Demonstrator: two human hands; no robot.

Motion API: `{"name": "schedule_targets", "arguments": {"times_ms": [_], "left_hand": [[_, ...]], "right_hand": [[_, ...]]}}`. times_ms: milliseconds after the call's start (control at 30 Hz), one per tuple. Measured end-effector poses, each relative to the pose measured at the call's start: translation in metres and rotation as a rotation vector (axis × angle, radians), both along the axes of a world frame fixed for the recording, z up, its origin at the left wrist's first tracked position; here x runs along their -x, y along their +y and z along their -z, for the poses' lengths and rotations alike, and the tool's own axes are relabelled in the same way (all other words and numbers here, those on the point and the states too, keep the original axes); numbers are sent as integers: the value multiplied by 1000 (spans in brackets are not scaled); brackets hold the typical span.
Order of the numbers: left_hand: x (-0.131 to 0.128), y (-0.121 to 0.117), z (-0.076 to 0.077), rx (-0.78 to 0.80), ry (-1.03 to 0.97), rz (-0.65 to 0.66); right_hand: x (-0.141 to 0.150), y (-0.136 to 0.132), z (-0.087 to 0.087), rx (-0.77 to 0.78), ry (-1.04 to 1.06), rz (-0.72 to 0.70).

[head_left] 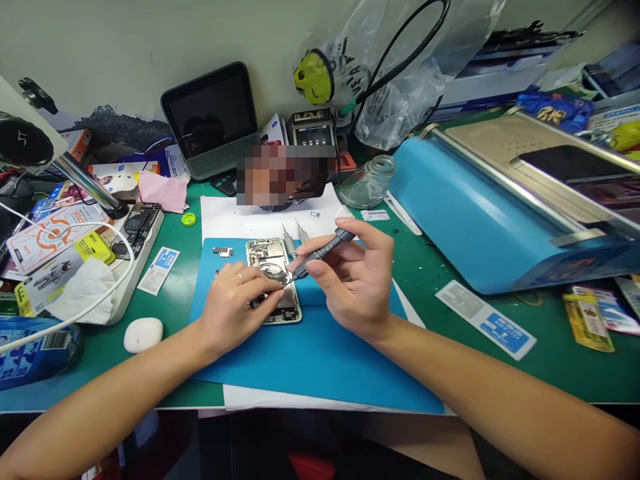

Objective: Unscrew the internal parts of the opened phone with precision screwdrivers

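Observation:
My right hand [357, 283] grips a dark grey precision screwdriver [327, 250], its tip slanting down to the left over the phone. Thumb and fingers of my left hand [243, 300] pinch together right by that tip; what lies between them, if anything, is too small to make out. Below both hands rests an opened phone [270, 250] with its inner parts bare, partly hidden by my left hand. It lies on a blue mat [330, 360]. A small metal part [223, 252] sits left of the phone. Two more thin-tipped tools [289, 243] are just behind it.
A blue machine [450, 220] fills the right side. Behind the mat are a glass jar [367, 180] and a smart display [213, 117]. Boxes, a white cable [113, 290] and a metal stand [85, 180] crowd the left. A white earbud case [143, 335] lies near the front.

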State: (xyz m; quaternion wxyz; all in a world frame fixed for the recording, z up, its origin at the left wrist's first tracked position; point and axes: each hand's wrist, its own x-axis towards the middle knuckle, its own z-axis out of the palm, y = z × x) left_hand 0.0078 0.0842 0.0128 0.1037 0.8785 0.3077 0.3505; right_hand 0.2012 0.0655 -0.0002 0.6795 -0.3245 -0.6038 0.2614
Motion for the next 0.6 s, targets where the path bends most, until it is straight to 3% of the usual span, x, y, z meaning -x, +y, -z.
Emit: {"name": "schedule_targets", "arguments": {"times_ms": [600], "left_hand": [[0,0,-1,68,24,1]], "right_hand": [[-2,-1,1,75,-26,-6]]}}
